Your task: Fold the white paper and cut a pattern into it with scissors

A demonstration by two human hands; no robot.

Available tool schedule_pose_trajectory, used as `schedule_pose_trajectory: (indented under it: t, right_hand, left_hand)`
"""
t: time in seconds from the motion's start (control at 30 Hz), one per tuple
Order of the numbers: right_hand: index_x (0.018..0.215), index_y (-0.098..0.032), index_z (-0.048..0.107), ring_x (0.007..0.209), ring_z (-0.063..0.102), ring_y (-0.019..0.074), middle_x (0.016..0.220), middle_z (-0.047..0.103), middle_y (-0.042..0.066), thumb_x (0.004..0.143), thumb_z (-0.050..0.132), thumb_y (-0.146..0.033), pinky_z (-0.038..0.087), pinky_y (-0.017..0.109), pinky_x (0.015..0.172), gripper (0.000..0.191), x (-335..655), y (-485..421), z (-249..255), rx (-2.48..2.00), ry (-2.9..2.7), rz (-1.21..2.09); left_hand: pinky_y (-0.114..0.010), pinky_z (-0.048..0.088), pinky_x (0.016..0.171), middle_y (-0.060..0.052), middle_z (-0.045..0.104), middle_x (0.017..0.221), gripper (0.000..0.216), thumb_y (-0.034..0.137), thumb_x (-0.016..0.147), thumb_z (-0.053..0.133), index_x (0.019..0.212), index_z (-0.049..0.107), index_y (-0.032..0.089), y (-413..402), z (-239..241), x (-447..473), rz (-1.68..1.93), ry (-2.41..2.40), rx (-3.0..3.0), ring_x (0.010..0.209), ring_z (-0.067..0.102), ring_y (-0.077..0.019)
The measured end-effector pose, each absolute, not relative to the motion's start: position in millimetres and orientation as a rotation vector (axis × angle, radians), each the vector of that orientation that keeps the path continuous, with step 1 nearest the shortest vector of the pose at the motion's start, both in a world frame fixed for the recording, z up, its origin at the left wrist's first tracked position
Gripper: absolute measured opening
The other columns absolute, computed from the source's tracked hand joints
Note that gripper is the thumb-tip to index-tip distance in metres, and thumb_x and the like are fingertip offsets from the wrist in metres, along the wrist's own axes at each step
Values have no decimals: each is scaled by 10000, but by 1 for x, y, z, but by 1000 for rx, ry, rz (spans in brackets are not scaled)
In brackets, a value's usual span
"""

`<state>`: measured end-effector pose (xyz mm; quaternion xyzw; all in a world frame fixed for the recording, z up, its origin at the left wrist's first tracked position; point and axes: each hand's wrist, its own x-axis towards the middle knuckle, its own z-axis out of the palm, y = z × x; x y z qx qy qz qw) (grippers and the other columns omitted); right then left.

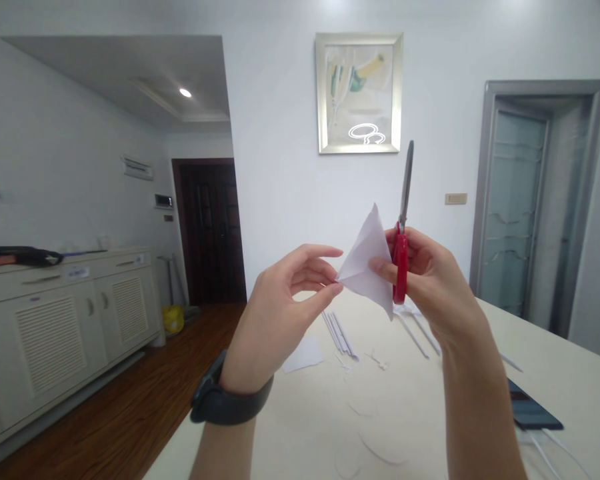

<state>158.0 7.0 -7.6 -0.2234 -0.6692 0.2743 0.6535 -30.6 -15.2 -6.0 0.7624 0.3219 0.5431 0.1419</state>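
A folded, triangular piece of white paper [364, 257] is held up above the table between both hands. My left hand [293, 293] pinches its left corner between thumb and a finger. With its thumb on the paper's right side, my right hand [425, 273] grips the sheet. The same hand also carries red-handled scissors [401, 263], their blades closed and pointing up. Below on the table lie several thin rolled paper sticks [339, 337], a flat white paper piece [303, 353] and thin curled paper strips [383, 450].
The white table [410, 400] spreads beneath my hands. On its right lies a phone [535, 405] with white cables. More paper sticks [415, 337] are near my right wrist. A low cabinet [65, 320] stands left beyond the wooden floor, and a framed picture [359, 93] hangs ahead.
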Motion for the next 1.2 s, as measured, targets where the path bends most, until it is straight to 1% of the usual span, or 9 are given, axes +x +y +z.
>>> schedule_pose_trajectory:
  t: [0.17, 0.37, 0.5, 0.63, 0.73, 0.83, 0.97, 1.2]
  right_hand:
    - [909, -207, 615, 678, 517, 98, 746, 570, -40, 706, 737, -94, 440, 148, 512, 263, 157, 4, -7, -514, -1509, 590]
    - [920, -223, 619, 714, 532, 111, 790, 596, -27, 715, 737, -105, 454, 156, 532, 264, 156, -2, -7, -517, -1503, 528]
    - [923, -232, 619, 702, 537, 119, 785, 593, -23, 721, 739, -121, 451, 170, 521, 260, 156, -7, -5, -530, -1497, 486]
    - [916, -241, 623, 732, 553, 136, 808, 598, -14, 717, 747, -130, 464, 199, 564, 259, 156, -11, -5, -522, -1494, 463]
    - [922, -244, 620, 684, 544, 139, 780, 574, -8, 722, 750, -163, 427, 208, 493, 251, 157, -14, -6, -538, -1503, 457]
    - [919, -244, 614, 615, 515, 123, 732, 538, -15, 744, 740, -204, 376, 199, 428, 219, 158, -14, -7, -543, -1515, 451]
    - [913, -246, 609, 608, 499, 105, 730, 537, -23, 766, 727, -225, 377, 181, 431, 190, 159, -13, -8, -519, -1524, 460]
    - [911, -246, 608, 626, 519, 110, 724, 539, -23, 769, 727, -230, 393, 186, 443, 185, 158, -12, -6, -533, -1528, 452]
  left_hand:
    - [-185, 506, 771, 35, 630, 860, 274, 275, 818, 659, 1086, 604, 270, -16, -6, -31, 1588, 909, 2193, 829, 631, -95]
    - [-213, 516, 773, 22, 629, 870, 264, 234, 832, 632, 1092, 599, 267, -17, -8, -28, 1595, 882, 2177, 823, 631, -110]
    - [-246, 521, 791, 5, 631, 869, 262, 228, 830, 624, 1090, 600, 252, -19, -8, -25, 1625, 848, 2160, 831, 632, -131]
    - [-265, 524, 801, -5, 634, 864, 251, 212, 836, 605, 1084, 607, 247, -20, -9, -23, 1644, 835, 2132, 825, 634, -140]
    - [-281, 529, 799, -11, 640, 847, 253, 209, 831, 605, 1083, 609, 240, -20, -9, -22, 1652, 836, 2121, 809, 641, -149]
    - [-286, 531, 799, -3, 646, 822, 249, 203, 832, 607, 1077, 612, 245, -21, -9, -21, 1658, 822, 2115, 800, 653, -153]
    - [-257, 525, 794, 17, 658, 774, 201, 199, 858, 589, 1049, 618, 252, -23, -9, -22, 1648, 806, 2136, 787, 663, -138]
    - [-252, 531, 783, 16, 687, 790, 180, 193, 869, 570, 1032, 627, 246, -26, -7, -23, 1643, 833, 2157, 786, 671, -137]
